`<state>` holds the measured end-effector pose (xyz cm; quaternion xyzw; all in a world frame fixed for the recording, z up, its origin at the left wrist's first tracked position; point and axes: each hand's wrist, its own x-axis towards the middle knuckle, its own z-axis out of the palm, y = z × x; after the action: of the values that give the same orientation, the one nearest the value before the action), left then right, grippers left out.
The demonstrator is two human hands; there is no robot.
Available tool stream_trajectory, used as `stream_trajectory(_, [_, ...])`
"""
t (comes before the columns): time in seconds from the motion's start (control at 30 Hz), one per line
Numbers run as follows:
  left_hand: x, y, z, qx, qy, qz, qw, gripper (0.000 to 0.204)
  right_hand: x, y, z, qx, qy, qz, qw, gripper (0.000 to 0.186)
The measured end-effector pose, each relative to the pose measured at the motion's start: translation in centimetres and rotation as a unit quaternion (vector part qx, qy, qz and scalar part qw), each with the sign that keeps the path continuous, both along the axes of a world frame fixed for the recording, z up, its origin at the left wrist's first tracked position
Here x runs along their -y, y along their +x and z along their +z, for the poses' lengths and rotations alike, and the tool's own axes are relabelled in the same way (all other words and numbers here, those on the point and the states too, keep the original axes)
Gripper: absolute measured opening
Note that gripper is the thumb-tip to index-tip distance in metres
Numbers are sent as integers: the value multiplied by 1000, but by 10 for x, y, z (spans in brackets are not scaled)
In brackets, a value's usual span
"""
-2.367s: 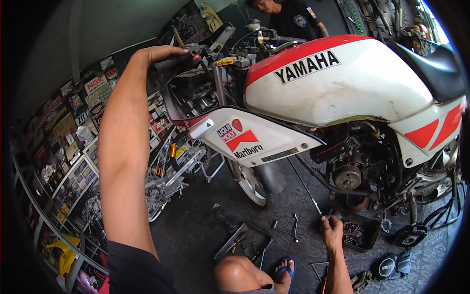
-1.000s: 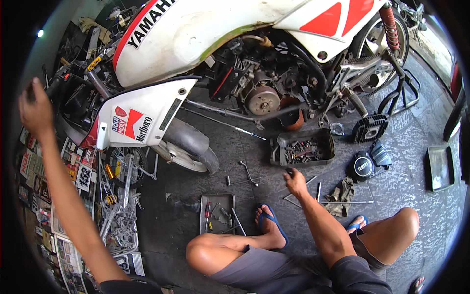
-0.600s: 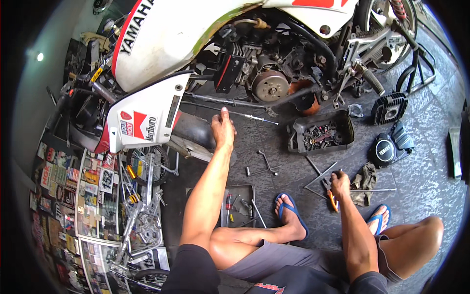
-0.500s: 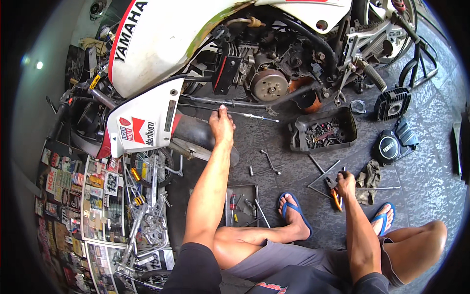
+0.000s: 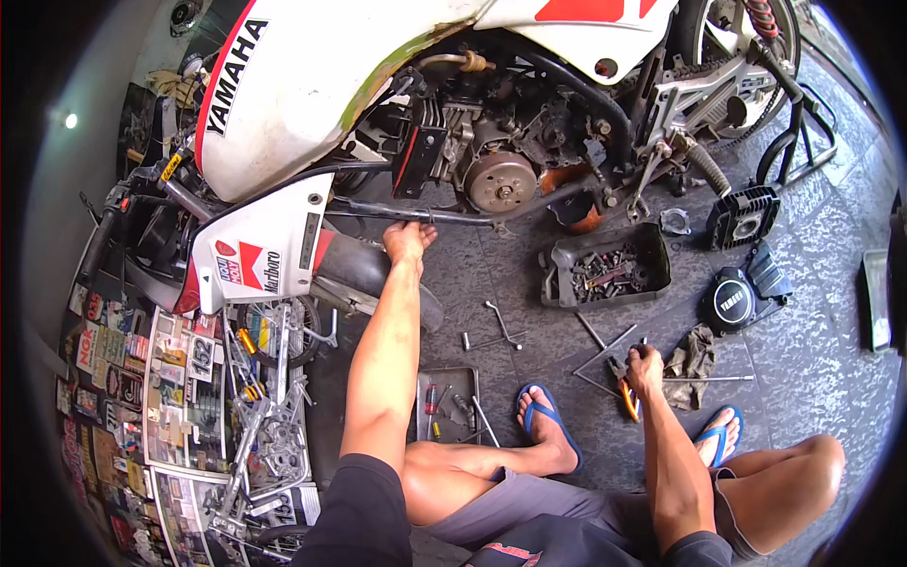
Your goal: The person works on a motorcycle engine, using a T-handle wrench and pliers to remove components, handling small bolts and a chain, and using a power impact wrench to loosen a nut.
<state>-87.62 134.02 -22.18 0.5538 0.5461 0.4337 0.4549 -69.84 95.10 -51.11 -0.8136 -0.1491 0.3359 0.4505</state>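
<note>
The left hand (image 5: 408,241) has its fingers curled around the dark steel frame tube (image 5: 453,215) under the white-and-red motorcycle's engine; the right hand (image 5: 644,364) is closed on orange-handled pliers (image 5: 625,392) on the grey floor; the outstretched grip could slip, jamming knuckles against the round metal engine cover (image 5: 501,181)

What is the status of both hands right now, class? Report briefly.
Left hand closed round the dark metal frame tube under the engine. Right hand gripping orange-handled pliers at the floor. Loose metal rods lie beside the pliers.
</note>
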Motion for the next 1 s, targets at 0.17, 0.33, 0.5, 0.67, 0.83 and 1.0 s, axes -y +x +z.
stream_trajectory(0.17, [2, 24, -21, 115, 1, -77, 990, 23, 21, 7, -42, -2, 48, -31, 998, 29])
stream_trajectory(0.33, [2, -26, -29, 111, -51, -96, 988, 14, 21, 5, 20, 9, 8, 15, 1000, 32])
stream_trajectory(0.5, [12, -29, -30, 36, -77, -78, 993, 18, 31, 12, 2, 49, 3, -3, 999, 32])
stream_trajectory(0.67, [32, -49, -28, -197, -160, -175, 951, 25, 36, 2, 16, 60, -7, 2, 998, 29])
stream_trajectory(0.83, [38, -81, -45, -441, -86, -262, 854, 30, 36, -6, 9, 24, -62, 36, 997, 35])
stream_trajectory(1.0, [50, -106, -56, -450, -26, -237, 861, 23, 36, -19, 34, 51, -66, 90, 992, 37])
